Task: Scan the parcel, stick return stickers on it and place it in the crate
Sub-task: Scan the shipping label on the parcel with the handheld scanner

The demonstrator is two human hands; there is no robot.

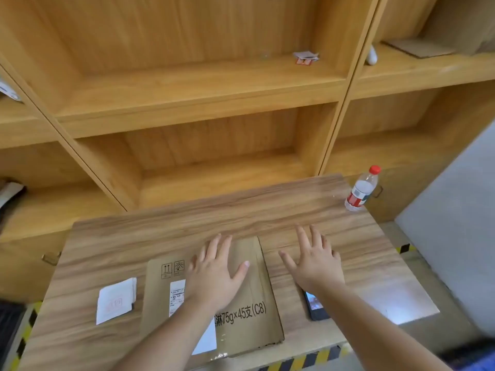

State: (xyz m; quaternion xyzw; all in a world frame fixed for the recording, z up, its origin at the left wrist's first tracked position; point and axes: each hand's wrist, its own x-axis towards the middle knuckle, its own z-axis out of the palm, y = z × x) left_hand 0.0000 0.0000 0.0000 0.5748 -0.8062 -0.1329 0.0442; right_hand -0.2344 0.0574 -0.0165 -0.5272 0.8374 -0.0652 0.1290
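Observation:
A flat brown cardboard parcel (249, 298) with black printed text and a white shipping label lies on the wooden table (187, 226), near its front edge. My left hand (214, 274) hovers over the parcel's middle, fingers spread, holding nothing. My right hand (313, 261) is spread above the bare table just right of the parcel, also holding nothing. A small stack of white stickers (116, 299) with a red stamp lies left of the parcel. A dark phone (316, 306) with a lit screen lies right of the parcel, partly hidden under my right forearm. No crate is in view.
A water bottle (362, 189) with a red cap stands at the table's far right corner. Wooden shelves (203, 84) rise behind the table, holding a small packet (306, 58) and flat cardboard (420, 48). Yellow-black hazard tape (302, 361) runs along the floor by the front edge.

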